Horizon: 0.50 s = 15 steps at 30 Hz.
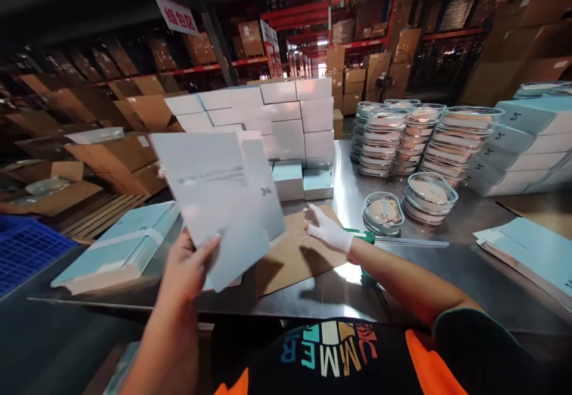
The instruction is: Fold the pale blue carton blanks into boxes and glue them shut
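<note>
My bare left hand point(193, 264) grips the lower left edge of a flat, pale carton blank point(218, 198), thumb in front, holding it up above the table. Small dark print and a logo show on the blank, slightly blurred. My right hand point(328, 229), in a white glove, hovers with fingers apart and nothing visible in them. Below it lies a brown cardboard sheet point(286, 270). Partly hidden under my right wrist is a green glue gun point(364, 236), with a long clear glue stick point(415, 243) beside it on the metal table.
White boxes point(281, 112) are stacked at the back. Several clear round containers point(382, 139) stand in piles at the right, near stacked blue boxes point(518, 145). Flat blue blanks lie on the right point(531, 252), and a strapped bundle point(120, 243) lies left, beside a blue crate point(31, 252).
</note>
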Tool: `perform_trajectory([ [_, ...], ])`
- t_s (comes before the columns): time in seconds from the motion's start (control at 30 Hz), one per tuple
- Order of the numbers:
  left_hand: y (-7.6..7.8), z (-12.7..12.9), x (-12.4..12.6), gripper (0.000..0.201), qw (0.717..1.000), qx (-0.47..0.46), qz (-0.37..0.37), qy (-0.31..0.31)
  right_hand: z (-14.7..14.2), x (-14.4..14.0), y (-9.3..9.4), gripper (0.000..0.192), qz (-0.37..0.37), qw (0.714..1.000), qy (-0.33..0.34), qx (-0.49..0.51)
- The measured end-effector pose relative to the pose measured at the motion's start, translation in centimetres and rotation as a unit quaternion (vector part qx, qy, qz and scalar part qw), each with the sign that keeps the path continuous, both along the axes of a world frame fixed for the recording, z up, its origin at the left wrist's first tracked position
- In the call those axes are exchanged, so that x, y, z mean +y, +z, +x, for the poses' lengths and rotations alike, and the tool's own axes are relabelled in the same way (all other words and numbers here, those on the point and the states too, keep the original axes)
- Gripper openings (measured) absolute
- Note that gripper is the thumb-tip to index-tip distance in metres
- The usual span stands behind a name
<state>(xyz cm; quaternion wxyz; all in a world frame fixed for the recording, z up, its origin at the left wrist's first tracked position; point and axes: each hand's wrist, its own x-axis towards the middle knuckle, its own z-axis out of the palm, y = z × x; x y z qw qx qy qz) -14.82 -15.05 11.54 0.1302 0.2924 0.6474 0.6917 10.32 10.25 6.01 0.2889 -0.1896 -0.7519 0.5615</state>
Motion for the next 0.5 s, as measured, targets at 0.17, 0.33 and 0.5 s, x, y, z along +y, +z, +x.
perform_trajectory([
  [0.17, -0.4, 6.7, 2.6, 0.084, 0.945, -0.128, -0.061, -0.294, 0.4, -3.3, 4.5, 0.112, -0.053, 0.985, 0.028, 0.161],
  [0.33, -2.9, 8.0, 6.0, 0.120, 0.963, -0.055, 0.033, -0.263, 3.7, -5.6, 4.5, 0.112, -0.065, 0.981, 0.018, 0.183],
  [0.5, -6.8, 10.0, 9.4, 0.154, 0.985, 0.057, 0.060, -0.150, 5.0, -6.5, 3.8, 0.114, -0.061, 0.985, 0.071, 0.146],
])
